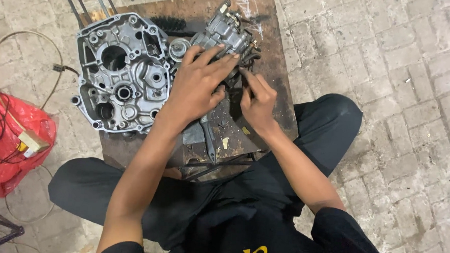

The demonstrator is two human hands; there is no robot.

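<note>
A grey metal carburetor (224, 30) rests on a dark wooden board (275, 75) between my knees. My left hand (199, 85) lies over the carburetor's near side, its fingers spread across the body and holding it down. Just to the right, my right hand (257, 100) has its fingers pinched together at the carburetor's lower edge; what they pinch is too small to tell. A large silver engine crankcase half (121, 74) lies on the board's left part, touching distance from my left hand.
A red plastic bag (11, 147) with wires and a small tan block lies on the brick floor at the left. Thin metal rods (84, 1) stick out behind the crankcase. Small scraps and a dark tool (209, 138) lie on the board near me.
</note>
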